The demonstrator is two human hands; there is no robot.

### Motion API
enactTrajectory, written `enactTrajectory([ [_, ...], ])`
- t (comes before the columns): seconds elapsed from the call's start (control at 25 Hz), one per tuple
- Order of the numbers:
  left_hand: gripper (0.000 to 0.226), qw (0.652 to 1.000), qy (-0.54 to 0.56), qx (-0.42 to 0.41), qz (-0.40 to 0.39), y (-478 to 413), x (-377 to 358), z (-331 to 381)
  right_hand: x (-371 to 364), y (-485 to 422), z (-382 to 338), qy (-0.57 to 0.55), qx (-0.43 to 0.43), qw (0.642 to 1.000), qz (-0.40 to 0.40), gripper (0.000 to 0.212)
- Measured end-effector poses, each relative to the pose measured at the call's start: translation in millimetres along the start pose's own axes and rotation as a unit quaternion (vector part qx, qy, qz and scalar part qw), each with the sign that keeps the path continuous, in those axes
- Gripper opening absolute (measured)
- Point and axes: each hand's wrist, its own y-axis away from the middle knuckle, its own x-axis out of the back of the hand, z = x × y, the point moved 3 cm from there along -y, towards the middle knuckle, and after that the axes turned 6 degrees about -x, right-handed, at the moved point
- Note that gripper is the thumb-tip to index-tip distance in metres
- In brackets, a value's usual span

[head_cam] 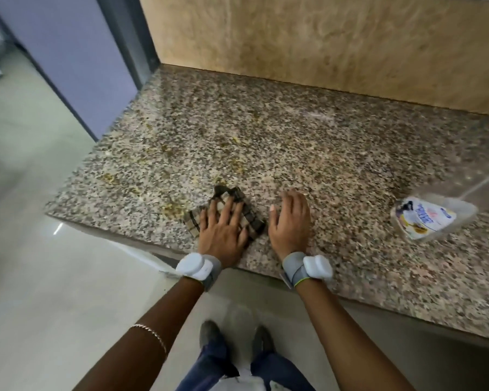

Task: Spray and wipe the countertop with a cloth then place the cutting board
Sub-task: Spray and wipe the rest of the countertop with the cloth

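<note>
The left hand (223,224) lies flat on the checked cloth (253,221) near the front edge of the granite bench (294,142), low in the middle of the frame. Its fingers are spread and straight, pressing the cloth down rather than gripping it. The right hand (290,221) sits just to the right of the cloth, fingers loosely bent, holding nothing; whether its palm touches the stone I can't tell. Yellowish scraps (172,207) are scattered up and left of the cloth, several close to the bench's left edge. I'd say a sweep that way would push them off onto the pale floor (40,277) rather than gather them. With only a flat palm on it, the cloth could bunch or slip out from under the fingers. The clear spray bottle (424,218) lies on its side at the right of the frame, and I'd guess it might leak or roll if nudged. No cutting board is in view.
</note>
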Motion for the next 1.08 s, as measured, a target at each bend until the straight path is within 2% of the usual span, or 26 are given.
enactTrajectory([
  [0.2,0.071,0.994,0.036,0.099,-0.002,-31.7,27.2,-73.0,-40.6,10.5,-22.4,0.122,0.015,0.988,-0.093,0.06],
  [0.36,0.073,0.997,-0.016,0.068,0.015,6.6,11.9,-70.1,-41.4,9.5,-21.0,0.147,0.012,0.984,-0.104,0.061],
  [0.56,0.064,0.995,0.031,0.099,-0.006,-37.4,32.6,-88.3,-37.6,10.5,-23.8,0.146,0.004,0.984,-0.107,0.058],
  [0.72,0.074,0.998,-0.008,0.052,0.032,10.6,12.6,-76.5,-34.7,8.6,-26.1,0.156,0.0,0.984,-0.09,0.063],
  [0.92,0.07,0.998,-0.002,0.056,-0.014,-21.2,20.5,-72.5,-31.6,10.0,-24.7,0.133,-0.004,0.988,-0.076,0.061],
  [1.08,0.069,0.997,-0.018,-0.07,-0.014,-14.1,12.7,-26.9,-12.8,-9.5,-5.8,0.15,-0.071,0.986,-0.019,0.058],
])
